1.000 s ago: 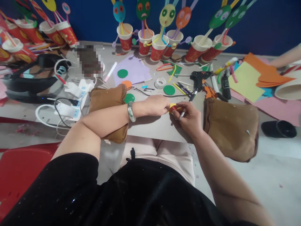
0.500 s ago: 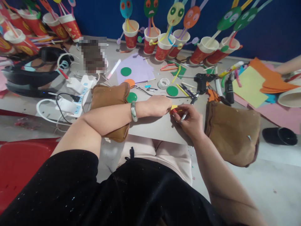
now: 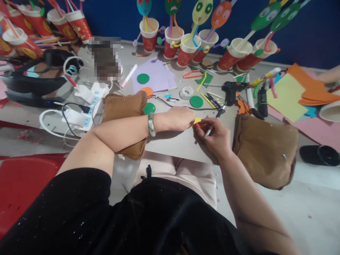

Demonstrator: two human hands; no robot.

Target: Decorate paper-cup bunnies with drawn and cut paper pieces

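Vs. 1 s ago: camera view has shifted a bit, so bkgd stuff sits slightly further R in frame; both hands in approx. the same pose, R hand w/ the pen as before.

L hand (image 3: 178,118): forearm lies across the brown pad (image 3: 122,104), bangle (image 3: 151,124) at wrist, back of hand up, fingers curled under; tips hidden, so can't tell if they grip the yellow piece (image 3: 198,120) right by them.

R hand (image 3: 216,132): forearm angles up from lower R, fingers bent & closed on the pen (image 3: 207,133), thumb side twd L hand. Yellow piece & red bit (image 3: 197,125) sit betw. the two hands' fingers, red bit next to R thumb. Green disc (image 3: 196,101) just beyond the fingers, glue gun (image 3: 232,92) beyond & R of them.
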